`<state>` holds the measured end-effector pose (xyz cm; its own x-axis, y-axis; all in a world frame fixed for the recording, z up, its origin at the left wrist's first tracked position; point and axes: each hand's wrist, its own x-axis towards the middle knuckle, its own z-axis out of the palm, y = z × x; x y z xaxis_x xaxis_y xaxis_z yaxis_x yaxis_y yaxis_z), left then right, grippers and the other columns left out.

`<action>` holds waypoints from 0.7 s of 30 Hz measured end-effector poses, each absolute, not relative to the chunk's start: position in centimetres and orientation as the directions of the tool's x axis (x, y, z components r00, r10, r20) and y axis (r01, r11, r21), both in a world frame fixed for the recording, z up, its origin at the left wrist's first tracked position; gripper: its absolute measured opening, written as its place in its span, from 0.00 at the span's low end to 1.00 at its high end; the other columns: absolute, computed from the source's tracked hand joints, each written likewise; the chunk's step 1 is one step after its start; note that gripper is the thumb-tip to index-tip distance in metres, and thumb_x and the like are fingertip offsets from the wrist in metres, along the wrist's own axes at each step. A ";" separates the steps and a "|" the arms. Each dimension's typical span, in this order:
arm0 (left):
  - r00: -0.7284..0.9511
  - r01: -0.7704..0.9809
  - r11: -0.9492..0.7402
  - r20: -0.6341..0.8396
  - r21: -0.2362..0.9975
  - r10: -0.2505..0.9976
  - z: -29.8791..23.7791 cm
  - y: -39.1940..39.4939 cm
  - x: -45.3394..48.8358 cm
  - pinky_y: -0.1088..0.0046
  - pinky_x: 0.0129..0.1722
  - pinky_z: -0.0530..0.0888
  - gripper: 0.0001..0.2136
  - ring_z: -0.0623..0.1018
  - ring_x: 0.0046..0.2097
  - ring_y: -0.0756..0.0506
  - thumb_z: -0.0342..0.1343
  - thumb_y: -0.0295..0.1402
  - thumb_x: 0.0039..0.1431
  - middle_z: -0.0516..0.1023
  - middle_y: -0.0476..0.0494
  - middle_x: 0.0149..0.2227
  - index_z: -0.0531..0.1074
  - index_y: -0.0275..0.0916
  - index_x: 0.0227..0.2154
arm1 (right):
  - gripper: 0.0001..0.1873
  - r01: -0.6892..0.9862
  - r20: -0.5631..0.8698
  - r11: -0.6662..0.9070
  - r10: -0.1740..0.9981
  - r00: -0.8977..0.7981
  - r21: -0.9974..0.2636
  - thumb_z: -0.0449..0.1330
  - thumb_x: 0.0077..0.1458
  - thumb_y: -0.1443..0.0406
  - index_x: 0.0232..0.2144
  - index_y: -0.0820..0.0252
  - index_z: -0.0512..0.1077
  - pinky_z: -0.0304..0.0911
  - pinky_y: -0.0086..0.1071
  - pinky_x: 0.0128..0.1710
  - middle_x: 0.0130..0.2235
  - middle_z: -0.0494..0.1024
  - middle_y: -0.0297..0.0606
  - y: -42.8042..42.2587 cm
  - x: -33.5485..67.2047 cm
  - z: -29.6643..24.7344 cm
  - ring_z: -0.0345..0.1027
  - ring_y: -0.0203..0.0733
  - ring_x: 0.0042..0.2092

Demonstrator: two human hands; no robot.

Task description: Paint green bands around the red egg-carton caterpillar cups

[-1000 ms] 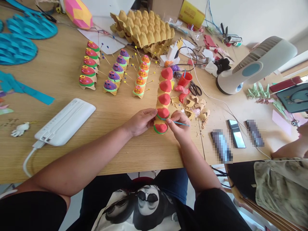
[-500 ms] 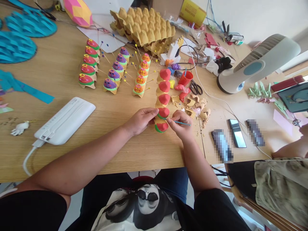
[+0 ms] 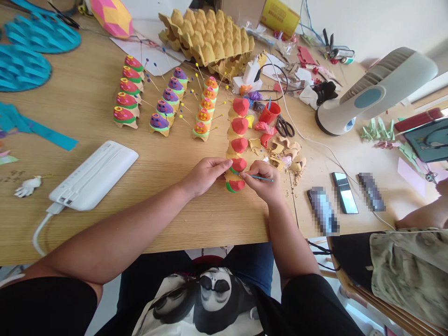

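A strip of egg-carton cups (image 3: pixel 239 146) runs away from me, each cup capped in red, the nearest two edged with green. My left hand (image 3: pixel 206 175) grips its left side by the second-nearest cup, thumb on top and the other fingers partly hidden. Between the fingertips of my right hand (image 3: pixel 263 181) is a thin blue stick-like tool (image 3: pixel 262 178), its tip at the green edge of that same cup; the tip is too small to make out. Left of the strip stand finished-looking rows: orange cups (image 3: pixel 201 128), purple cups (image 3: pixel 159 121) and red cups (image 3: pixel 124 114) with faces.
A white power bank (image 3: pixel 94 175) lies at left. Carton trays (image 3: pixel 210 39) are at the back. Right of the strip are a red cup (image 3: pixel 269 113), black scissors (image 3: pixel 285 126), carton scraps (image 3: pixel 290 154), a fan (image 3: pixel 371 93) and phones (image 3: pixel 345 192). Another person's arm (image 3: pixel 422 212) rests at far right.
My right hand and the blue tool have shifted slightly left along the second-nearest cup. My left hand keeps its hold, and the strip stays nearly in place.
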<state>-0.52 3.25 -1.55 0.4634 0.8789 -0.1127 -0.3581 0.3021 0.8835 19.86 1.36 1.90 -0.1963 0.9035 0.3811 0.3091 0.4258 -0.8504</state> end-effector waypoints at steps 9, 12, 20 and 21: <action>0.448 -0.328 0.288 -0.120 0.900 0.886 -2.1 3.3 -0.6 0.70 0.38 0.79 0.20 0.83 0.37 0.44 0.67 0.50 0.60 0.87 0.39 0.36 0.85 0.35 0.38 | 0.24 0.305 0.318 0.370 0.925 -0.206 -0.878 0.71 0.56 0.50 0.19 0.57 0.69 0.54 0.32 0.26 0.22 0.70 0.30 1.3 20.0 2.0 0.60 0.33 0.25; 0.452 -0.330 0.307 -0.136 0.893 0.882 -1.9 3.3 -0.6 0.72 0.36 0.78 0.19 0.82 0.35 0.45 0.67 0.50 0.59 0.86 0.39 0.35 0.85 0.35 0.37 | 0.24 0.286 0.281 0.328 0.940 -0.195 -0.900 0.72 0.55 0.50 0.19 0.57 0.69 0.54 0.32 0.26 0.22 0.69 0.30 1.3 20.1 1.9 0.58 0.33 0.25; 0.492 -0.484 0.439 -0.180 0.757 0.852 -0.9 3.4 -0.5 0.77 0.32 0.76 0.20 0.78 0.33 0.50 0.73 0.49 0.52 0.82 0.44 0.31 0.83 0.34 0.34 | 0.29 -0.033 0.249 0.248 0.968 -0.031 -0.968 0.74 0.49 0.45 0.21 0.55 0.64 0.55 0.32 0.28 0.24 0.64 0.27 2.2 20.3 0.0 0.57 0.34 0.27; 0.507 -0.498 0.454 -0.177 0.739 0.844 -0.8 3.5 -0.6 0.77 0.33 0.76 0.20 0.79 0.33 0.50 0.73 0.49 0.53 0.81 0.45 0.31 0.83 0.35 0.35 | 0.29 -0.036 0.238 0.237 0.970 -0.037 -0.971 0.74 0.49 0.44 0.21 0.55 0.63 0.56 0.32 0.29 0.24 0.64 0.27 2.2 20.2 -0.2 0.57 0.34 0.27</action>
<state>-0.56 3.47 -0.82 0.5066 0.8437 -0.1773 -0.4980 0.4543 0.7386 20.17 2.20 -0.15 -0.0373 0.9705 0.2382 -0.0357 0.2370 -0.9709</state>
